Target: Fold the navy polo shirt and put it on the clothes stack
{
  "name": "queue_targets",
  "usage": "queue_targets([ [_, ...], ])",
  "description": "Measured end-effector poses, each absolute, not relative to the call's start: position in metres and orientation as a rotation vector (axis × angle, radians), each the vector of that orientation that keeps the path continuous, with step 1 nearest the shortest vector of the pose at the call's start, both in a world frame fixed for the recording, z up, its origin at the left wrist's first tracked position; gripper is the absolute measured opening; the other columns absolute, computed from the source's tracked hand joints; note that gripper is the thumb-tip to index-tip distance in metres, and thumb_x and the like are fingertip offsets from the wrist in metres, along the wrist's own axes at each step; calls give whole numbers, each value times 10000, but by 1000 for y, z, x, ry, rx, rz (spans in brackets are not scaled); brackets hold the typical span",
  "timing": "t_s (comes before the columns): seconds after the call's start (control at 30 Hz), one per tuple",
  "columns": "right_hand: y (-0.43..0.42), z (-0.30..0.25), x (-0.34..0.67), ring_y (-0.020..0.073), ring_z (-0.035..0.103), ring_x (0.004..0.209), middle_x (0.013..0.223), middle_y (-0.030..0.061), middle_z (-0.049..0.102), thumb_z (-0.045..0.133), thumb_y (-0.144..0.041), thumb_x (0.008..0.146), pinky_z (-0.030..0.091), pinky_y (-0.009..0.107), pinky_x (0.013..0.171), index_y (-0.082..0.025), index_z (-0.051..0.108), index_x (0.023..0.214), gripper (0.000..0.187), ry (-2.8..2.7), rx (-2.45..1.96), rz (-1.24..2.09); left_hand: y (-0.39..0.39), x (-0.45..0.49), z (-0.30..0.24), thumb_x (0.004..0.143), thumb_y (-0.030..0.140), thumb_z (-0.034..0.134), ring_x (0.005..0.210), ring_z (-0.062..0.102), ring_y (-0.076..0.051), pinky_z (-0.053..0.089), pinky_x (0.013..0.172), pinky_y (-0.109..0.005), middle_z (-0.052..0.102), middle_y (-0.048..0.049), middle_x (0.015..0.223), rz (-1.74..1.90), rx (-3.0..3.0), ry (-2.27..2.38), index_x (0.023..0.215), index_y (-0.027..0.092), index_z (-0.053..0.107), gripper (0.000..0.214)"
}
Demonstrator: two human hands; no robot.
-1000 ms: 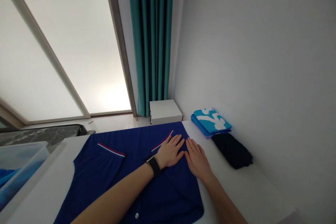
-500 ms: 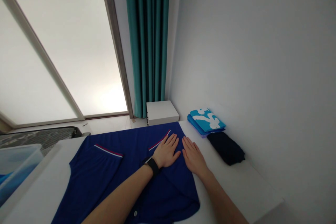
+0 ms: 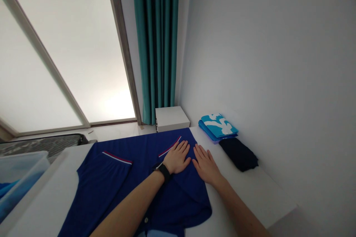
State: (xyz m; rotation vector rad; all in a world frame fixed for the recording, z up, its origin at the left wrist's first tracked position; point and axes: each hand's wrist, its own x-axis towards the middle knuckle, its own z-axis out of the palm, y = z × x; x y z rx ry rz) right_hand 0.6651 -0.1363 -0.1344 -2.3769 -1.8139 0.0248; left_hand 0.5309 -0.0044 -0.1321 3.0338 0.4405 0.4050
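A dark blue shirt (image 3: 144, 148) lies spread on the white table (image 3: 267, 192), its two short sleeves edged with red and white stripes. My left hand (image 3: 177, 157), with a black watch on the wrist, rests flat on the shirt beside one sleeve's striped cuff (image 3: 167, 149). Flat at the shirt's right edge lies my right hand (image 3: 205, 164), fingers stretched out, touching cloth and perhaps the tabletop. A button shows low on the shirt, near my left forearm. Light blue cloth (image 3: 161, 233) peeks in at the bottom edge.
Beyond my right hand, a folded bright blue and white cloth item (image 3: 218, 126) and a folded black garment (image 3: 238, 154) lie by the wall. A clear plastic bin (image 3: 33, 170) holding blue cloth stands at left. A white cabinet (image 3: 172, 116) stands behind the table, below a green curtain (image 3: 157, 44).
Both hands stay almost in place on the shirt. The view has shifted slightly, and light blue cloth now shows at the bottom edge.
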Motion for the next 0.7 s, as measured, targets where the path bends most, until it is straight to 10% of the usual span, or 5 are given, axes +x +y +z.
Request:
queue_targets([
  [0.7,-224,-123,652,250,128,1480,1611,59,135,402,-566,945,46,497,1207,-221,96,1551,762,-2216,-1994,213,-5,532,-125,975,445,370,1422,334,-238,218,1182,-425,402,-118,1521,383,3067,456,1430,129,439,559],
])
